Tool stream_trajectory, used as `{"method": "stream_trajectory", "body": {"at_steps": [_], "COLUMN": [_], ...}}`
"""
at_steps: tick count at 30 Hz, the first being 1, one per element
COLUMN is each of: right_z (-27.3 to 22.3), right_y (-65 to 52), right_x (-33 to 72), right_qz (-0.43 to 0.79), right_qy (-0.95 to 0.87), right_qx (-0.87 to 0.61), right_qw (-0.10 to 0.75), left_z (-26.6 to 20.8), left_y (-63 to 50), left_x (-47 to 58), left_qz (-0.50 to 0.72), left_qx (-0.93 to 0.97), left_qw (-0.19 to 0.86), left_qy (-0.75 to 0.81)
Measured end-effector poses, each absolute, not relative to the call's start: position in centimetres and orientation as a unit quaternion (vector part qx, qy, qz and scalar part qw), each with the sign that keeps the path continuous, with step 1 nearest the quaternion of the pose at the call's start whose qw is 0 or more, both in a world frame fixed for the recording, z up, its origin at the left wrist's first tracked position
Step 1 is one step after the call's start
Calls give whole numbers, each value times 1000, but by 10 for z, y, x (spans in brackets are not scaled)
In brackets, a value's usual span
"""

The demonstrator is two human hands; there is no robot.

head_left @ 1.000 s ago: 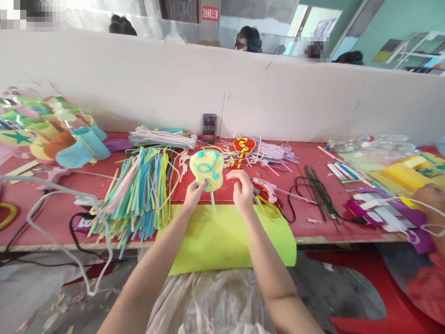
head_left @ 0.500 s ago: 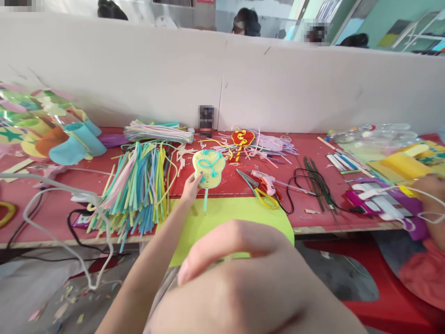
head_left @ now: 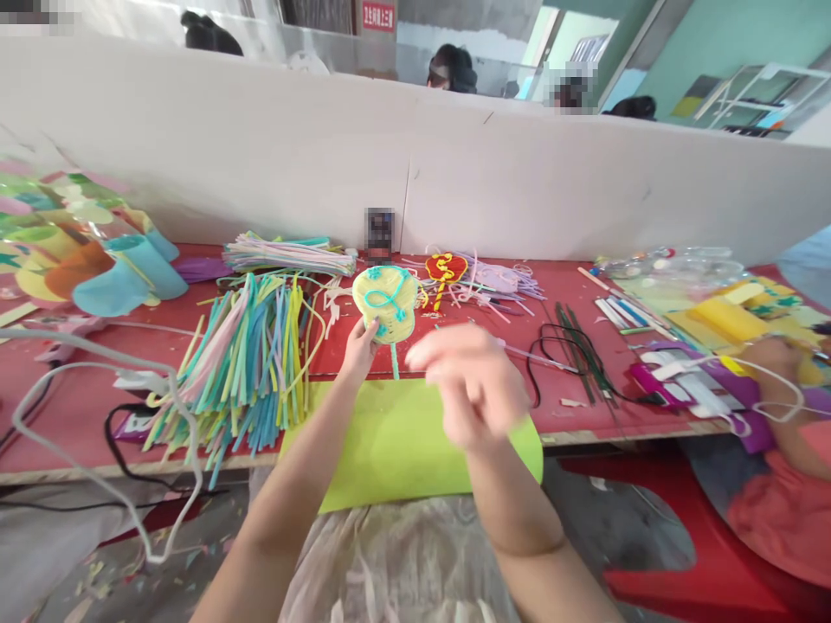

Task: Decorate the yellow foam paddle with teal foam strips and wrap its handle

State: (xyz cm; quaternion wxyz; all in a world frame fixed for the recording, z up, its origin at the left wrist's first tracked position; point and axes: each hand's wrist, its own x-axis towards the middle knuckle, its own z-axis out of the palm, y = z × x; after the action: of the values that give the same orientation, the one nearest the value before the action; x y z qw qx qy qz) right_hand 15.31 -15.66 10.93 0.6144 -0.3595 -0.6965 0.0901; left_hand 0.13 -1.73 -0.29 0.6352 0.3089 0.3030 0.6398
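Observation:
My left hand (head_left: pixel 361 350) is closed on the lower left edge of a pale yellow hand fan (head_left: pixel 397 305) made of pipe cleaners. Teal loops and small flower shapes decorate its face, and a teal handle (head_left: pixel 396 362) points down. To the right of it, my right hand (head_left: pixel 477 381) hangs in the air over a yellow-green sheet (head_left: pixel 409 459). Motion smears its curled fingers, and nothing can be made out in them. Behind that hand, the scissors and glue gun are mostly hidden. A red and yellow pipe-cleaner fan (head_left: pixel 447 270) lies farther back.
Bundles of pastel pipe cleaners (head_left: pixel 260 355) lie on the red table (head_left: pixel 363 368) at left, near blue felt boots (head_left: pixel 113 281) and a white cable (head_left: pixel 188 424). Black cable (head_left: pixel 542 363), markers (head_left: pixel 616 313) and a purple box (head_left: pixel 681 381) are at right, beside another person's arm (head_left: pixel 772 372).
My right hand has moved away from the camera, out over the sheet, and now covers the scissors and glue gun. The left hand still holds the fan, slightly higher.

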Motion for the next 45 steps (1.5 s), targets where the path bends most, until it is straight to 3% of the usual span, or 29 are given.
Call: {"method": "stream_trajectory", "body": {"at_steps": [2,6,10,14,20,29,45], "right_z": [112,60,14,2,-1,2,-5], "right_y": [-114,-46,-26,-28,-29,-26,-23], "right_x": [147,146,149,144,141,144,148], "right_qz": [118,257,441,523,542,516,529], "right_qy": [-606,-504,-467,-453,-440,-379,-406], "right_qx": [-425,-513,-441,-374,-374,-423,-418], "right_qw": [662,646,626,617,611,641,617], "left_z": [-7,-6,0,0,-6,-9,-7], "left_y": [-19,-22,-26,-28,-24,-24,-19], "left_x": [0,0,3,3,-3,-2,-10], "left_qz": [644,628,600,587,595,533,570], "left_qx": [316,339,371,384,396,407,418], "left_qw": [631,637,638,614,544,615,560], "left_qy": [295,290,308,361,440,415,433]}}
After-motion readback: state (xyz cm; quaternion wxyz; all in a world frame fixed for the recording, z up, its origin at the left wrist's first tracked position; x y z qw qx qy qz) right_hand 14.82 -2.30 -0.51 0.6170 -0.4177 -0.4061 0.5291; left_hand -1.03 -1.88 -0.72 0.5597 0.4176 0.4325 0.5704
